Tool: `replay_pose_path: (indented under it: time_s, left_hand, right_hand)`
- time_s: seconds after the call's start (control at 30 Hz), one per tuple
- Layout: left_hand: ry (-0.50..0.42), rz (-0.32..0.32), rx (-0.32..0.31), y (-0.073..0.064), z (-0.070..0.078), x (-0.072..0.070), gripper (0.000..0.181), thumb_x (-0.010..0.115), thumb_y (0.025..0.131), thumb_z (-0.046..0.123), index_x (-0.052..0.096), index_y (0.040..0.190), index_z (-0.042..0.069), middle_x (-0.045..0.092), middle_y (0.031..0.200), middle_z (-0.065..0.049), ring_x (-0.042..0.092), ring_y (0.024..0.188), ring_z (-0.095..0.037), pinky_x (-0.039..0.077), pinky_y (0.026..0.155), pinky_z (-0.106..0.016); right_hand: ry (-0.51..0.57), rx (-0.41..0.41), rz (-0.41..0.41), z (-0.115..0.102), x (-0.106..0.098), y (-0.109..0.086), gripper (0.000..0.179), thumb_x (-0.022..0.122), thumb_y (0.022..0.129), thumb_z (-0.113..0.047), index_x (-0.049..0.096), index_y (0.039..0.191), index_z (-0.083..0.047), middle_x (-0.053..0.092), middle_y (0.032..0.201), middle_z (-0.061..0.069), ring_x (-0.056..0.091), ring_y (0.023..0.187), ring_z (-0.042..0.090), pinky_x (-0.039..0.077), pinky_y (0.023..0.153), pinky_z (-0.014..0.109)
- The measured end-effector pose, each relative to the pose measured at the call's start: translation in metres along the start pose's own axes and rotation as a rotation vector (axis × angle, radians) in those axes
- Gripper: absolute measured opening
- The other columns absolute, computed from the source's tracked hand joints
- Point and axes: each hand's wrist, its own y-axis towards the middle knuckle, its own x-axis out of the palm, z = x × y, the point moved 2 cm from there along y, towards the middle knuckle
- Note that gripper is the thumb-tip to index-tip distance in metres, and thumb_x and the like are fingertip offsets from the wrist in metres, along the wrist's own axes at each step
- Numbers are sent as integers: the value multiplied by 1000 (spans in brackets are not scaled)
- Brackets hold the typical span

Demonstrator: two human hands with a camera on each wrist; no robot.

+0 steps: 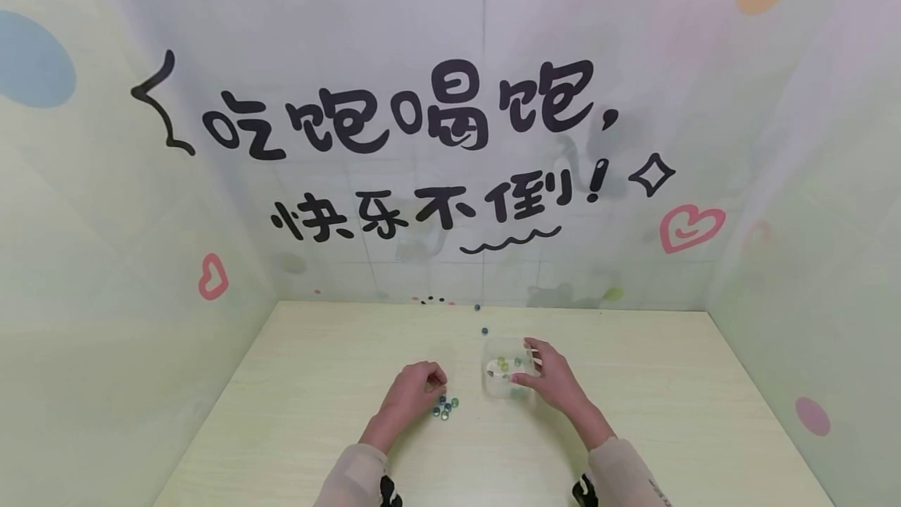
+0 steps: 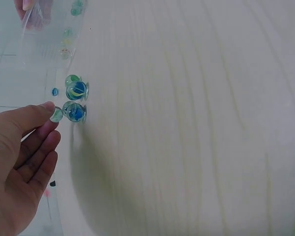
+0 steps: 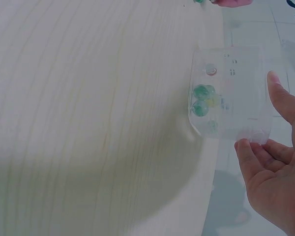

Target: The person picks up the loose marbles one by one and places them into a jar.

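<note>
My left hand (image 1: 417, 396) hovers just over a small cluster of glass marbles (image 1: 446, 408) on the tabletop. In the left wrist view its thumb and forefinger pinch a pale green marble (image 2: 56, 115), beside blue and green ones (image 2: 76, 90). My right hand (image 1: 558, 382) grips a clear plastic box (image 1: 508, 386) by its right side, thumb at the near side and fingers behind. Inside the box lie several green, yellow and clear marbles (image 3: 201, 92), seen through its wall in the right wrist view. The box stands upright on the table.
Two dark marbles lie farther back, one (image 1: 485, 331) behind the box and another (image 1: 477, 307) near the table's rear edge. The pale wooden table (image 1: 296, 397) is bounded by printed cloth walls (image 1: 380, 272) at the back and both sides.
</note>
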Motion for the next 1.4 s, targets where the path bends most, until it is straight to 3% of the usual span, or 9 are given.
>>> replay_pose_path:
  time_s: [0.37, 1.4]
  left_hand:
    - [-12, -9, -12, 2, 6, -4, 7, 75, 88, 13, 71, 93, 15, 68, 89, 5, 59, 81, -7, 53, 73, -25]
    - [12, 26, 59, 8, 35, -13, 10, 75, 89, 16, 71, 98, 16, 69, 94, 3, 65, 91, -17, 55, 77, -28]
  right_hand:
    - [-8, -14, 5, -2, -2, 0, 75, 82, 81, -12, 43, 141, 12, 51, 140, 30, 53, 128, 46, 48, 106, 49]
    - [0, -20, 10, -2, -1, -1, 73, 81, 81, -9, 43, 140, 13, 52, 138, 30, 53, 126, 47, 49, 105, 50]
